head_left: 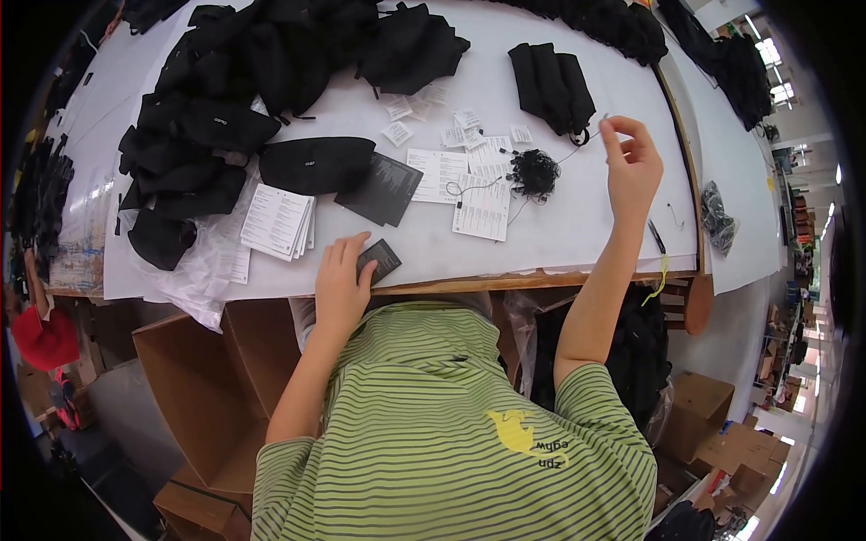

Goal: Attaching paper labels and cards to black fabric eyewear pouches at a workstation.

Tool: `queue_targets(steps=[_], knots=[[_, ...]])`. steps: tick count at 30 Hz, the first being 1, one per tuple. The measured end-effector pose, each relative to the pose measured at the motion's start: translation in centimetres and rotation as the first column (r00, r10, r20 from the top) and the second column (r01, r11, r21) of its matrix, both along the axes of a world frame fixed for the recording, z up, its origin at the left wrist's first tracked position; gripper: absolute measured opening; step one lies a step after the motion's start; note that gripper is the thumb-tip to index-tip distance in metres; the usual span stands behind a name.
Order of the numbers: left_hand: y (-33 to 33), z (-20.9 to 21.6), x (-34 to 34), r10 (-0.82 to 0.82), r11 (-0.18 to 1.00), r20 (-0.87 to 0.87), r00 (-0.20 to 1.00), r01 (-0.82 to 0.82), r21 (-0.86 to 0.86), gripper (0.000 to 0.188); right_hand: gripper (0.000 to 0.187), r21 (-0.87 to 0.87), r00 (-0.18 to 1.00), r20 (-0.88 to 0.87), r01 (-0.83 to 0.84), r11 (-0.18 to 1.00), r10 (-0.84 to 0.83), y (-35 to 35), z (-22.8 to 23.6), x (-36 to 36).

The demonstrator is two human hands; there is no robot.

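Note:
My left hand (341, 275) is at the table's near edge, its thumb and fingers closed on a small black card (382, 260). Raised over the table at the right, my right hand (633, 167) pinches thumb and forefinger together on what looks like a thin string; its far end is too fine to follow. Left of it lies a tangled bundle of black tag strings (535, 174), partly on white printed sheets (481, 215). Larger black cards (383, 191) lie beyond my left hand, next to a stack of white printed cards (273, 222).
Black fabric pouches (271, 63) are heaped at the far left, one lying flat (316, 166) before them. More folded black fabric (552, 88) lies at the back right. Small white packets (397, 133) are scattered mid-table. Thread snips (657, 237) lie near the right edge; a cardboard box (194, 388) stands below left.

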State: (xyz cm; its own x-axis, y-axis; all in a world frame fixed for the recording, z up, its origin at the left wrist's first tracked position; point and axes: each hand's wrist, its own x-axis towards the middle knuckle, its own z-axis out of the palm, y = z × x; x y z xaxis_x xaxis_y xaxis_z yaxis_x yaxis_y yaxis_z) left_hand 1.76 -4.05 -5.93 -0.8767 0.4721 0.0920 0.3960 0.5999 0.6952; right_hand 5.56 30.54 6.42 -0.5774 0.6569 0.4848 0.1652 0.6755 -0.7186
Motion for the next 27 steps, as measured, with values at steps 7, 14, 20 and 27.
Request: queue_targets(steps=[7, 14, 20, 27], knots=[[-0.4, 0.2, -0.1, -0.275, 0.959, -0.101, 0.956, 0.266, -0.099, 0.033, 0.008, -0.083, 0.970, -0.232, -0.088, 0.993, 0.067, -1.1, 0.5, 1.2], [-0.4, 0.3, -1.7, 0.048, 0.965, 0.179, 0.983, -0.092, 0.245, 0.025, 0.007, -0.467, 0.892, -0.396, -0.399, 0.789, 0.217, -5.5, -0.8, 2.1], [0.4, 3.2, -2.0, -0.526, 0.476, 0.756, 0.389, -0.603, 0.641, 0.039, 0.008, -0.653, 0.879, -0.234, -0.459, 0.602, 0.416, -11.2, -3.5, 2.1], [1.1, 3.8, -0.2, -0.337, 0.637, 0.745, 0.575, -0.444, 0.630, 0.037, 0.009, -0.666, 0.837, -0.152, -0.479, 0.571, 0.525, -15.0, -4.0, 2.0]])
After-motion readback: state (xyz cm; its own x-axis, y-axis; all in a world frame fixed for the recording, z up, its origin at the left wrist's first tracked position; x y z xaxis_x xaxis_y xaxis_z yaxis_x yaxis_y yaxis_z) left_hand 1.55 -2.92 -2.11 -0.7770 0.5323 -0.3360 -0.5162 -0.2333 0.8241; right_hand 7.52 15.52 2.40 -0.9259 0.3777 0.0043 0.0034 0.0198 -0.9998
